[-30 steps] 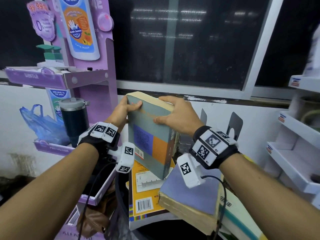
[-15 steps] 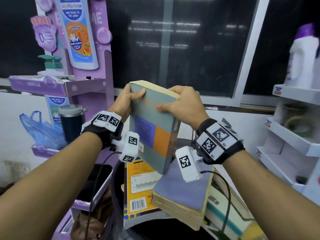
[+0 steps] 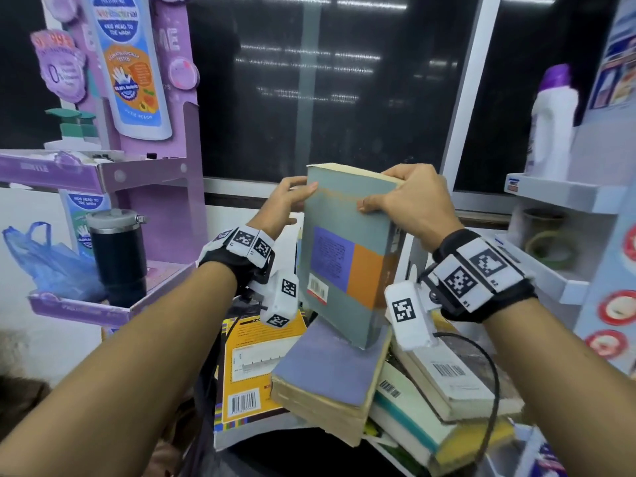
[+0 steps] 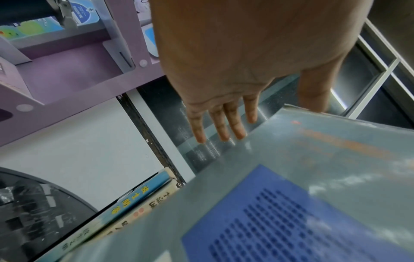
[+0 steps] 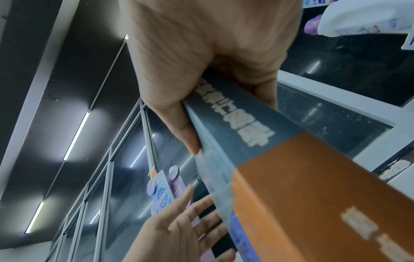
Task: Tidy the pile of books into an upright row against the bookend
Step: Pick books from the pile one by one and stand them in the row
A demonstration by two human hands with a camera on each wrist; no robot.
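A thick grey-green book [image 3: 347,249] with purple and orange blocks on its cover stands upright above the pile. My right hand [image 3: 402,201] grips its top right corner, thumb on the cover and fingers behind; the right wrist view shows the book's spine [image 5: 235,122] in that grip. My left hand [image 3: 290,197] is at the top left edge with straight fingers [image 4: 224,127], only the thumb touching. Below lie a purple-covered book [image 3: 330,366], a yellow book [image 3: 247,366] and white books [image 3: 444,373]. A grey bookend [image 3: 414,249] peeks out behind.
A purple display stand [image 3: 161,187] holds a black tumbler [image 3: 118,256] and a blue plastic bag [image 3: 41,263] at the left. White shelves [image 3: 564,197] with a white bottle [image 3: 554,115] stand at the right. A dark window runs behind. Two book spines [image 4: 139,200] show under the held book.
The book has moved to the right and stands straighter. My left hand has loosened from gripping the top left corner to straight fingers beside it. The right hand keeps its grip.
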